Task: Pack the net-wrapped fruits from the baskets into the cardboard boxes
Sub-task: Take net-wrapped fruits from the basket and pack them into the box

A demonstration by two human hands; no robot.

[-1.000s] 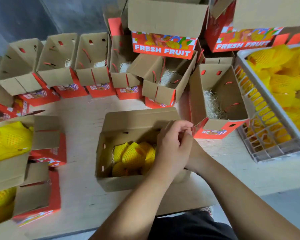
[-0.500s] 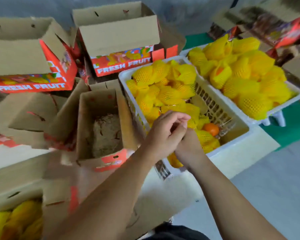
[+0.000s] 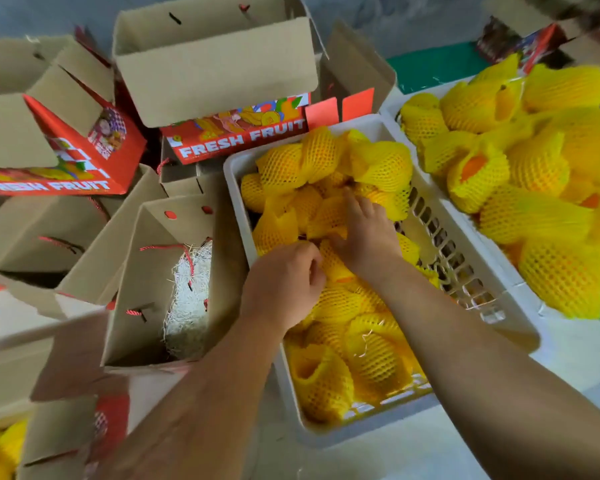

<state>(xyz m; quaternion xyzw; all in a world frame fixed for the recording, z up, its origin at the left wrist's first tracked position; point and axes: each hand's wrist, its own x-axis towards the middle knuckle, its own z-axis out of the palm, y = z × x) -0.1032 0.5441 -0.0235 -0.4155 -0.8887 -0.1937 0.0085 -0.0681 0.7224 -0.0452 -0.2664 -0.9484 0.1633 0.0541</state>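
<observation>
Two white plastic baskets sit side by side, both heaped with fruits in yellow foam nets. The near basket (image 3: pixel 238 188) holds the pile both hands work in; the far basket (image 3: pixel 390 109), to the right of the hands, is piled higher, and its fruits (image 3: pixel 541 161) are too many and too overlapped to count exactly. In the near basket roughly a dozen netted fruits (image 3: pixel 371 362) show, though some are buried.

The left hand (image 3: pixel 283 284) reaches in from the lower left, forearm sloping up to the basket's middle, knuckles up and fingers curled down onto a netted fruit (image 3: pixel 335 265) that lies between the two hands; it appears to grip that fruit, though the fingertips are hidden under the hand. The right hand (image 3: pixel 366 233) comes from the lower right, just beyond the left and nearly touching it, palm down with fingers spread and bent over the fruits at the pile's centre; whether it clasps one or only rests on the nets cannot be told.

Just left of the left hand stands an open cardboard box (image 3: pixel 142 289) with pale shredded padding (image 3: pixel 187 306) and a red cord handle (image 3: pixel 187 258) inside. Beyond the hands, two printed red boxes reading FRESH FRUIT (image 3: pixel 243 136) sit with their flaps up, among several more open brown boxes farther left.
</observation>
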